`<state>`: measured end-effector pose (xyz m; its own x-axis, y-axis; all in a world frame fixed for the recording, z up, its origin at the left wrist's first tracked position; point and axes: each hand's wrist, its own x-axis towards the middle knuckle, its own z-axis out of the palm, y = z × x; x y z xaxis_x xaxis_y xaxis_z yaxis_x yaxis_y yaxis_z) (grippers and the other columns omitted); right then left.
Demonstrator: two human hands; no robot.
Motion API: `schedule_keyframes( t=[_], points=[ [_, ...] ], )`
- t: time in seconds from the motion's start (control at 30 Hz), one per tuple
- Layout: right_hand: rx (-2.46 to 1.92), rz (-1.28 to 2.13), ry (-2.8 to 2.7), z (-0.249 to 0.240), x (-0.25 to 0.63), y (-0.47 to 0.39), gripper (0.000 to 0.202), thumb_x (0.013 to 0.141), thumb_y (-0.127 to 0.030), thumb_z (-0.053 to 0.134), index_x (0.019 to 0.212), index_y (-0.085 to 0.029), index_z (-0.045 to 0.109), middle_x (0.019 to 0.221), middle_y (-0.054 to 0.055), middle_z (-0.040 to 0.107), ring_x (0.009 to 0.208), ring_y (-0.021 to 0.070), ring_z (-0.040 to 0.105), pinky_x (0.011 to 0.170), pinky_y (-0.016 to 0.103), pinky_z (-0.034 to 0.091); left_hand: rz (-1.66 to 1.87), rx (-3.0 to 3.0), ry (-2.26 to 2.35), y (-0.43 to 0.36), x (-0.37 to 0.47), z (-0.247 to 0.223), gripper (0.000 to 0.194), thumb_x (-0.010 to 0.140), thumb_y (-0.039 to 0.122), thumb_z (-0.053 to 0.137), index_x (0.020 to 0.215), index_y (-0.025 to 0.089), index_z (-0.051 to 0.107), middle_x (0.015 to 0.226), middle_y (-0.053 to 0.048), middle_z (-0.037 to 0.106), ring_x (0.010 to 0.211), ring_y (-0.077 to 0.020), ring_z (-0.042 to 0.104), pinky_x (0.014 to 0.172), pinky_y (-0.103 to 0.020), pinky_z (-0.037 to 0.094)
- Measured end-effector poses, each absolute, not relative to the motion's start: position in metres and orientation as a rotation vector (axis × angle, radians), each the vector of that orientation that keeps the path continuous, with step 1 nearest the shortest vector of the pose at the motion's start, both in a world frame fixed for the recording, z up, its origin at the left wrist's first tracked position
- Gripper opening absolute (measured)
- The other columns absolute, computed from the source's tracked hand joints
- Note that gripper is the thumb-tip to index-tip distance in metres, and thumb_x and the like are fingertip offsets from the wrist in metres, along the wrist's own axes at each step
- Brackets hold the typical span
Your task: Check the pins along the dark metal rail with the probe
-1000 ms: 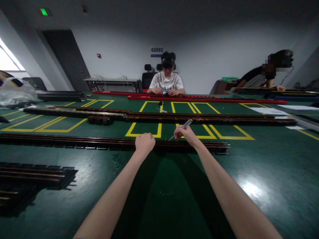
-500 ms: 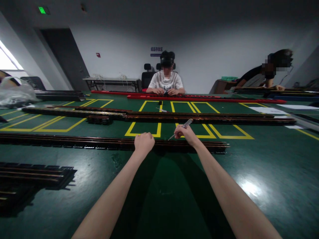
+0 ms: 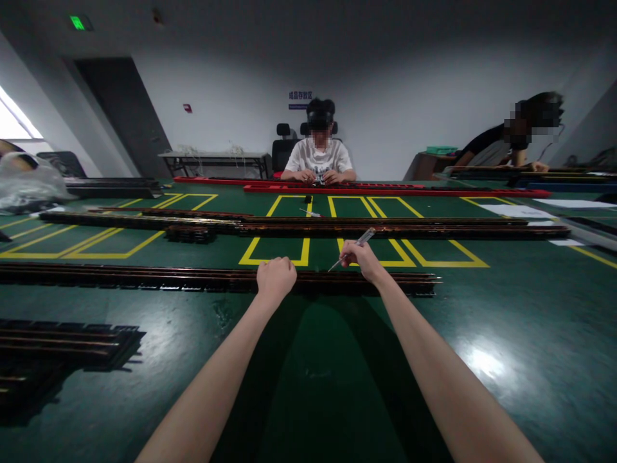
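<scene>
A long black rail (image 3: 183, 278) with copper-coloured strips along it lies across the green table in front of me. My left hand (image 3: 276, 281) is closed over the rail, its fingers hidden on the far side. In my right hand (image 3: 359, 258) is a slim screwdriver (image 3: 365, 236) with a clear handle, tilted so that its thin shaft points down and left. The tip is at the rail's upper edge, a short way right of my left hand; whether it touches cannot be made out.
More dark rails (image 3: 409, 227) lie farther back, and a stack (image 3: 62, 344) sits at the near left. A second screwdriver (image 3: 311, 213) rests beyond them. Across the table a person (image 3: 319, 154) works by red rails (image 3: 405, 191); another person (image 3: 486, 141) leans in at right.
The screwdriver's tip has shifted slightly right along the rail. My left hand keeps its place on the rail. The whole view has moved a little.
</scene>
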<state>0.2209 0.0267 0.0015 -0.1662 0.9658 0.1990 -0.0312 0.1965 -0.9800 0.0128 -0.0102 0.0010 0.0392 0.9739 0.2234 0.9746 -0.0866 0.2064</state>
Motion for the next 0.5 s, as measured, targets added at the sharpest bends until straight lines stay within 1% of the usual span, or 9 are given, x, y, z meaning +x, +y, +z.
schedule_keyframes(
  t=[0.3,0.5],
  points=[
    [-0.947,1.168,-1.31,-0.0024,0.2198,0.0286,0.016,0.058,-0.021,0.052,0.043,-0.017,0.052,0.042,-0.001,0.049,0.04,0.0095,0.046,0.041,0.023,0.038,-0.425,-2.243,-2.118,-0.0115,0.0137,0.0046,0.04,0.088,0.022,0.025,0.075,0.015,0.062,0.082,-0.011,0.069,0.072,-0.0194,0.063,0.07,-0.033,0.047],
    [-0.949,1.162,-1.299,0.0001,0.2187,0.0259,0.016,0.058,-0.021,0.052,0.043,-0.016,0.051,0.042,-0.002,0.048,0.039,0.0086,0.046,0.042,0.022,0.038,-0.483,-2.281,-2.122,-0.0094,0.0124,0.0012,0.04,0.088,0.024,0.025,0.073,0.017,0.062,0.078,-0.009,0.067,0.069,-0.0191,0.062,0.07,-0.034,0.047]
  ],
)
